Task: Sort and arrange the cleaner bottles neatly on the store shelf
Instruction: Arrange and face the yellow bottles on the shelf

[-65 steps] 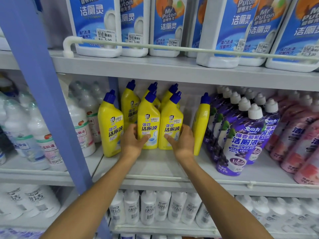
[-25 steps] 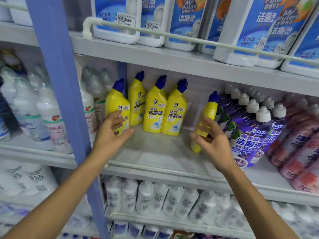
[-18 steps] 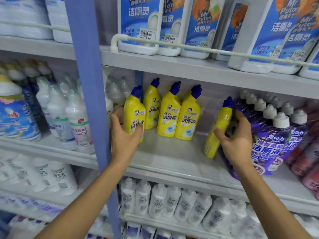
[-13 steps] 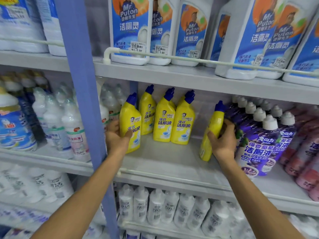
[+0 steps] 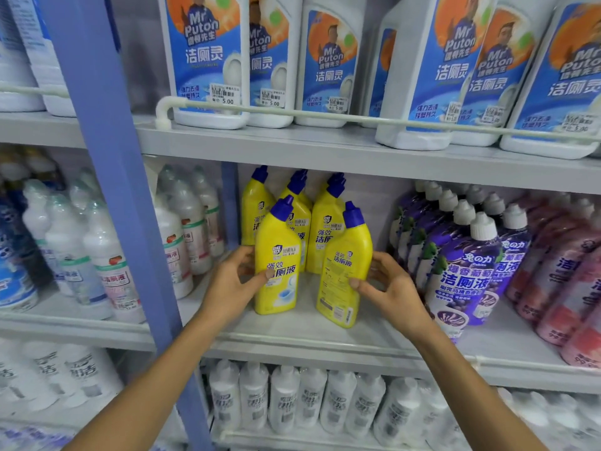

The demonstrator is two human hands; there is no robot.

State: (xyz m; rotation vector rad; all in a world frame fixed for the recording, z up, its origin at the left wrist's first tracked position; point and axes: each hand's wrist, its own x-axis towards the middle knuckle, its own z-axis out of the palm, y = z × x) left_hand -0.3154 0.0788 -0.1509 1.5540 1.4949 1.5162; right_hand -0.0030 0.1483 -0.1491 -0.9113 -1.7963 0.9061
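Several yellow cleaner bottles with blue caps stand on the middle shelf (image 5: 325, 333). My left hand (image 5: 231, 288) grips the front left yellow bottle (image 5: 278, 255), thumb across its label. My right hand (image 5: 390, 291) holds the front right yellow bottle (image 5: 344, 271), thumb on its front; this bottle leans slightly and shows its back label. Three more yellow bottles (image 5: 325, 222) stand in a row right behind the two front ones.
Purple bottles (image 5: 461, 271) and pink bottles (image 5: 559, 275) crowd the shelf to the right. White clear bottles (image 5: 182, 242) stand left, behind a blue upright post (image 5: 117, 190). Large white Mr Puton jugs (image 5: 208, 60) fill the shelf above, small white bottles (image 5: 292, 398) the one below.
Both hands brought their yellow bottles inward from the left and right ends to the shelf's front middle, in front of the back row. The view moved closer.
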